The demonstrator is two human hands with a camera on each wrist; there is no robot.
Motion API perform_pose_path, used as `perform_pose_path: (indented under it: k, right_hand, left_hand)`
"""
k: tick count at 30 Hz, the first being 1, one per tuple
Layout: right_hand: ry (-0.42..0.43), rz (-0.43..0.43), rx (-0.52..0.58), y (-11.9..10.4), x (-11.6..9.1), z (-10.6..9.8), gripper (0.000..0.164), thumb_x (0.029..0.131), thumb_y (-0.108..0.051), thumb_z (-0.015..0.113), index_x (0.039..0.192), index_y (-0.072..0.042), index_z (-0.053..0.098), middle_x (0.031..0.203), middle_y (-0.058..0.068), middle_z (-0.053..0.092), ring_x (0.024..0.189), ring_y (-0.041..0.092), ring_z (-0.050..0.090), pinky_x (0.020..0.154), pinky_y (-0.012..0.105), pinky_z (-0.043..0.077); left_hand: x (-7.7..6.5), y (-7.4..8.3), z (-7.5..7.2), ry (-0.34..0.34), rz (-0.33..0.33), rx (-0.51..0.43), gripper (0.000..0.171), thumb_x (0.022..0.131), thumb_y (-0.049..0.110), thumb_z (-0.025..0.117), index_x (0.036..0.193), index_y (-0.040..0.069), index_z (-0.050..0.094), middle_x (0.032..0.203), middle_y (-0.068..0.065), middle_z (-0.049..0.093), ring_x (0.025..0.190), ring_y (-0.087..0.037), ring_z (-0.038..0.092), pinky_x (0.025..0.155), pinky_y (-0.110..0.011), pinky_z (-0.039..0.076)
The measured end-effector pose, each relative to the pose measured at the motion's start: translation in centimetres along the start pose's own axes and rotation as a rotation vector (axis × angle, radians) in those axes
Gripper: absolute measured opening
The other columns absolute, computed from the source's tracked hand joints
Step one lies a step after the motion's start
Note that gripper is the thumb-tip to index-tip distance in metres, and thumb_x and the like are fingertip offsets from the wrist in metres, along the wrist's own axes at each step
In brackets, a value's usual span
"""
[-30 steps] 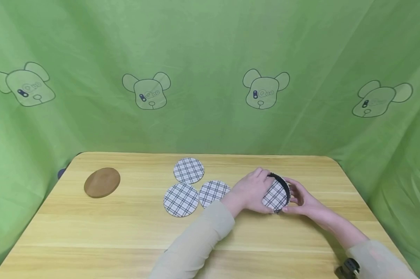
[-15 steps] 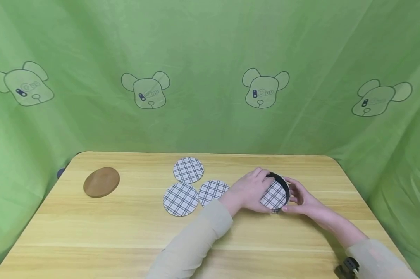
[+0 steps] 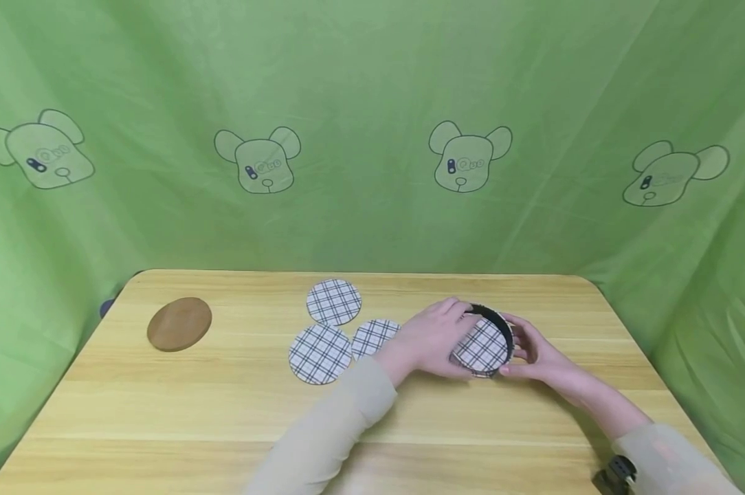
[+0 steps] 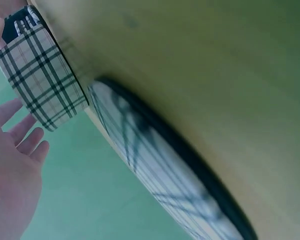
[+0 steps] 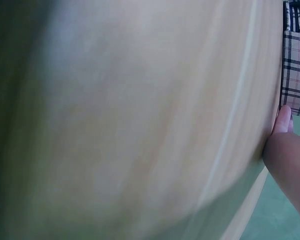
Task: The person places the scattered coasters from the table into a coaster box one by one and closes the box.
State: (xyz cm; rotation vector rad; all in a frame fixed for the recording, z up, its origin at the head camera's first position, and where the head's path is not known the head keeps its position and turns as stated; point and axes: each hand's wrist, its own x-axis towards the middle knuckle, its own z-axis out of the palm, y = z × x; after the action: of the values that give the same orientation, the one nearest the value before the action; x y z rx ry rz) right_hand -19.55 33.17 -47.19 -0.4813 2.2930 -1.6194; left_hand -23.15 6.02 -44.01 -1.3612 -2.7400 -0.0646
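Note:
In the head view, a round plaid coaster holder (image 3: 507,335) with a black inner wall stands on the right part of the table. A plaid coaster (image 3: 485,347) lies inside it, and several coaster edges show at its slot in the left wrist view. My left hand (image 3: 431,342) is at the holder's left side, fingers loosely spread near its rim; contact is hard to judge. My right hand (image 3: 542,357) holds the holder's right side between thumb and curled fingers. The left wrist view shows my left hand (image 4: 12,175) beside the holder's plaid wall (image 4: 42,75).
Plaid coasters lie left of the hands: one at the back (image 3: 334,302), one in front (image 3: 320,354), and one partly behind my left wrist (image 3: 372,337). A brown round disc (image 3: 179,324) lies at the far left. Green curtains surround the wooden table (image 3: 162,412).
My left hand has shifted slightly left, away from the holder's middle, so more of the coaster inside shows. My right hand and the holder have stayed in place.

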Motion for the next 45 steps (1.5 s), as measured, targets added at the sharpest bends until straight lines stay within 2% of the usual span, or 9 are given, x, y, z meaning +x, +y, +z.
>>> perform_pose_path:
  k: [9, 19, 26, 28, 36, 45]
  right_hand:
    - [0.004, 0.009, -0.002, 0.1, 0.0, -0.1, 0.098, 0.089, 0.005, 0.076, 0.163, 0.006, 0.012, 0.146, 0.039, 0.038, 0.113, -0.001, 0.063, 0.095, 0.017, 0.058]
    - [0.005, 0.012, 0.005, 0.1, 0.0, 0.0, 0.099, 0.089, 0.005, 0.076, 0.163, 0.007, 0.011, 0.145, 0.038, 0.039, 0.113, -0.002, 0.063, 0.094, 0.017, 0.058]
    - [0.009, 0.004, 0.007, 0.2, 0.0, -0.1, 0.097, 0.089, 0.006, 0.076, 0.164, 0.004, 0.014, 0.139, 0.017, 0.049, 0.113, 0.001, 0.065, 0.094, 0.019, 0.059]
    - [0.009, 0.006, 0.009, 0.2, 0.0, -0.1, 0.097, 0.089, 0.005, 0.076, 0.164, 0.003, 0.014, 0.139, 0.015, 0.049, 0.113, 0.001, 0.065, 0.094, 0.019, 0.059]
    - [0.008, 0.014, 0.004, 0.2, 0.0, -0.1, 0.098, 0.089, 0.005, 0.076, 0.164, 0.005, 0.012, 0.147, 0.038, 0.039, 0.113, -0.001, 0.064, 0.094, 0.018, 0.058]
    - [0.000, 0.021, 0.012, 0.3, 0.1, -0.1, 0.101, 0.089, 0.005, 0.076, 0.164, 0.005, 0.009, 0.150, 0.042, 0.035, 0.114, -0.003, 0.063, 0.095, 0.017, 0.058]
  left_hand:
    - [-1.7, -1.1, -0.3, 0.061, 0.017, -0.038, 0.107, 0.082, 0.072, 0.077, 0.162, 0.011, 0.040, 0.164, -0.007, 0.045, 0.153, -0.021, 0.041, 0.135, -0.033, 0.027]
    - [-3.4, -2.5, -0.2, 0.018, -0.002, -0.040, 0.100, 0.088, 0.068, 0.073, 0.163, 0.012, 0.039, 0.168, -0.011, 0.040, 0.158, -0.025, 0.035, 0.137, -0.038, 0.023]
    - [-4.7, -3.5, -0.3, 0.006, -0.017, -0.043, 0.100, 0.087, 0.067, 0.074, 0.164, 0.013, 0.039, 0.167, -0.010, 0.041, 0.157, -0.025, 0.036, 0.136, -0.038, 0.024]
    - [-5.0, -3.8, -0.3, -0.005, -0.024, -0.030, 0.100, 0.088, 0.068, 0.074, 0.163, 0.014, 0.039, 0.167, -0.009, 0.042, 0.157, -0.025, 0.037, 0.137, -0.038, 0.024]
    - [-6.3, -4.8, -0.4, -0.040, -0.039, -0.029, 0.099, 0.088, 0.068, 0.073, 0.163, 0.013, 0.039, 0.166, -0.009, 0.042, 0.157, -0.027, 0.037, 0.136, -0.039, 0.025]
    - [-7.7, -5.6, -0.1, -0.068, -0.038, -0.046, 0.094, 0.092, 0.065, 0.070, 0.164, 0.013, 0.039, 0.166, -0.010, 0.043, 0.157, -0.026, 0.038, 0.136, -0.039, 0.026]
